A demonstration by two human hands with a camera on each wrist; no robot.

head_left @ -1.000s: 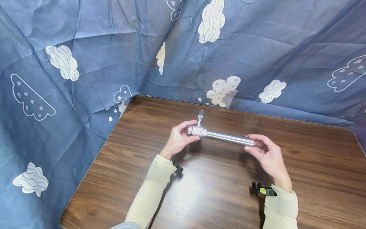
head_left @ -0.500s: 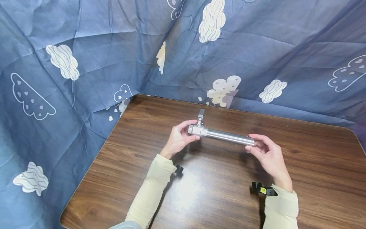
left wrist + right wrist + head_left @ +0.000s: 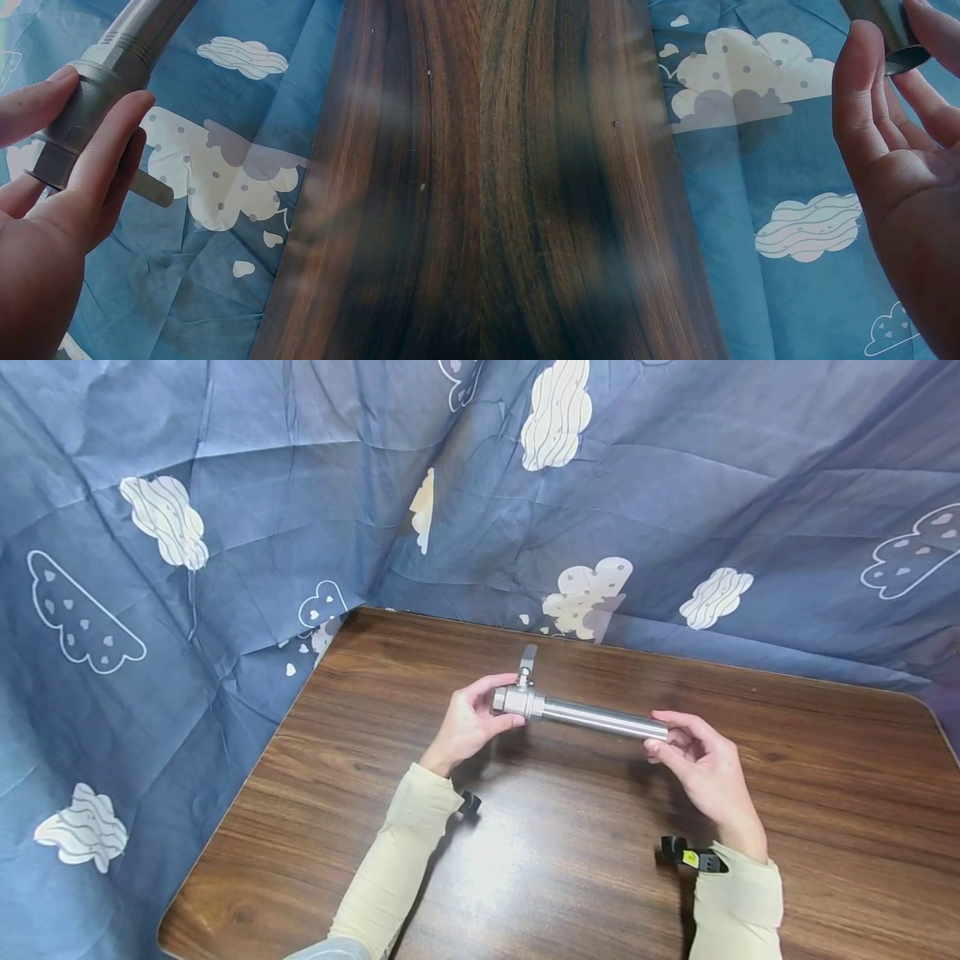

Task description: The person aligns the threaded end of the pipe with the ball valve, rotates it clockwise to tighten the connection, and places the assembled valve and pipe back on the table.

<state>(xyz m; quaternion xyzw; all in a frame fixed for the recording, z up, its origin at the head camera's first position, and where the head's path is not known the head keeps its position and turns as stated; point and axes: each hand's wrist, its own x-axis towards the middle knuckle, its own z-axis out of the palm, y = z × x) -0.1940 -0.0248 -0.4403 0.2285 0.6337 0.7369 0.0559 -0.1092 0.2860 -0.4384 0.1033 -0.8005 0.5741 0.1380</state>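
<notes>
A silver ball valve [image 3: 519, 702] with a flat lever handle [image 3: 528, 658] pointing toward the back is joined at its right side to a straight steel pipe [image 3: 600, 718]. My left hand [image 3: 467, 727] grips the valve body between thumb and fingers. At the pipe's far right end, my right hand [image 3: 701, 760] pinches it with thumb and fingertips. Both hold the assembly raised over the table, nearly level. In the left wrist view the hexagonal end of the valve [image 3: 54, 163] shows between the fingers. The right wrist view shows the pipe's open end [image 3: 906, 58].
The brown wood-grain table [image 3: 360, 852] lies beneath both hands. A blue curtain [image 3: 300, 527] with white cloud prints hangs along its back and left edges. A black wrist camera [image 3: 673, 850] sits at the right wrist, another camera [image 3: 469, 803] at the left.
Almost nothing differs. The right fingertips have shifted very slightly right along the end of the pipe; the left hand stays put on the valve.
</notes>
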